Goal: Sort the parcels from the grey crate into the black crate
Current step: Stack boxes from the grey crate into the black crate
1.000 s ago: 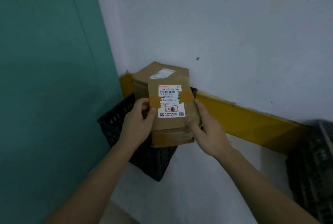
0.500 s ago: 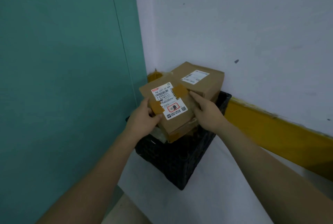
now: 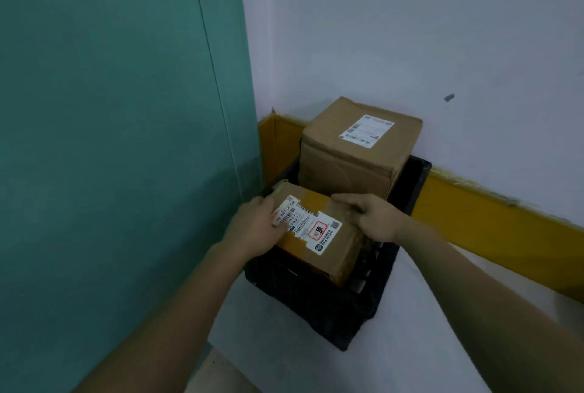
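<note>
A brown cardboard parcel (image 3: 328, 253) with a white label and tape lies tilted in the front part of the black crate (image 3: 357, 313). My left hand (image 3: 256, 225) grips its left end, thumb over the label. My right hand (image 3: 373, 218) holds its far right edge with curled fingers. Behind it a larger brown parcel (image 3: 350, 158) with a white label stands in the back of the same crate and rises above the rim. The grey crate is out of view.
The black crate sits on a pale floor in a corner. A teal wall (image 3: 110, 139) runs along the left and a white wall (image 3: 410, 38) with a yellow skirting strip (image 3: 493, 222) stands behind.
Both hands have lowered the labelled parcel from in front of the big box down into the crate's front part. The view has come closer and tipped downwards.
</note>
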A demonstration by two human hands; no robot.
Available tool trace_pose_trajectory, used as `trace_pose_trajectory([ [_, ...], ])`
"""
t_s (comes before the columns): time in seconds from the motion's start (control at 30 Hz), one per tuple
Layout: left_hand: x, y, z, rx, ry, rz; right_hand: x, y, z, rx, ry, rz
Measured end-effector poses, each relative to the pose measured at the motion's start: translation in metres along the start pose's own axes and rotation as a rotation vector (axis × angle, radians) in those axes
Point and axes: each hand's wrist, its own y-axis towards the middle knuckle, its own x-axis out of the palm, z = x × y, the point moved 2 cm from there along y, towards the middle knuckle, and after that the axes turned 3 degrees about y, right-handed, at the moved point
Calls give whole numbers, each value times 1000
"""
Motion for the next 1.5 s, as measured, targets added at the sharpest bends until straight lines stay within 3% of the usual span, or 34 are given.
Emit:
trace_pose_trajectory([
  [0.17, 17, 10, -7, 68, 173, -78, 20, 10, 16, 69, 59, 24],
  [0.47, 42, 21, -13, 140, 304, -220, 48, 23, 34, -24, 15, 76],
  [0.63, 48, 32, -15, 113, 315, -329, 73, 37, 48, -14, -257, -93],
  [0.77, 50, 41, -14, 95, 318, -422, 76, 38, 51, -66, -490, -123],
  [1.0, 46, 43, -12, 91, 308, -407, 78, 38, 47, -76, -518, -146],
  [1.13, 41, 45, -9, 112, 336, -382, 71, 28, 40, -69, -551, -76],
  [1.27, 30, 49, 12, 136, 369, -215, 46, 2, 29, -78, -623, 97],
  [1.5, 18, 42, 101, 344, 236, 64, 5, -71, 33, -40, -709, 397],
])
